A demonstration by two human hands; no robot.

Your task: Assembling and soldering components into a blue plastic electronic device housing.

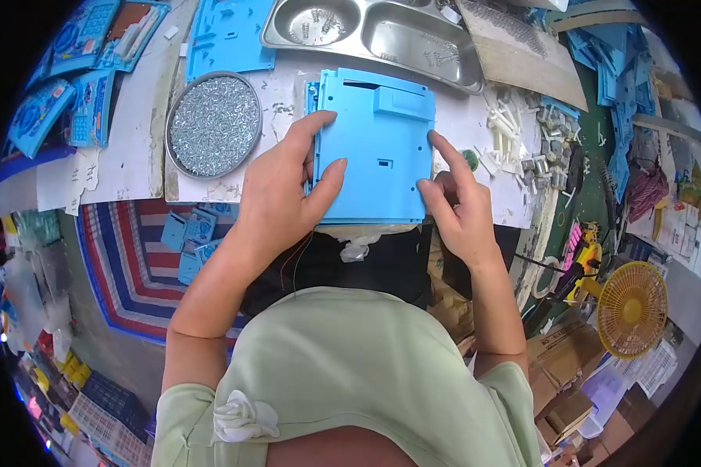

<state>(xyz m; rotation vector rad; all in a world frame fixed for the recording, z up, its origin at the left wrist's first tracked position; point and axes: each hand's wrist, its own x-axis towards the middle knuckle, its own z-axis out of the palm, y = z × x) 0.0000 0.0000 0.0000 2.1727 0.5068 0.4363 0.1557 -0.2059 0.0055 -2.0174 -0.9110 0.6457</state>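
Observation:
A blue plastic casing (358, 175) lies at the table's front edge, its flat side with a raised block and a small slot facing up. A dark gap shows along its top edge, and small parts peek out at its left side. My left hand (284, 175) grips the casing's left edge, thumb on the top face. On the opposite edge, my right hand (463, 202) holds it with thumb and forefinger; the other fingers are curled. Thin red and dark wires (294, 261) hang below the casing by my left wrist.
A round dish of small metal screws (214, 124) stands at left. Behind is a steel tray (420, 54) with springs, beside another blue panel (230, 39). White plastic rods (502, 124) and metal pieces lie at right. A striped bag (144, 265) holds blue casings; a yellow fan (632, 310) stands lower right.

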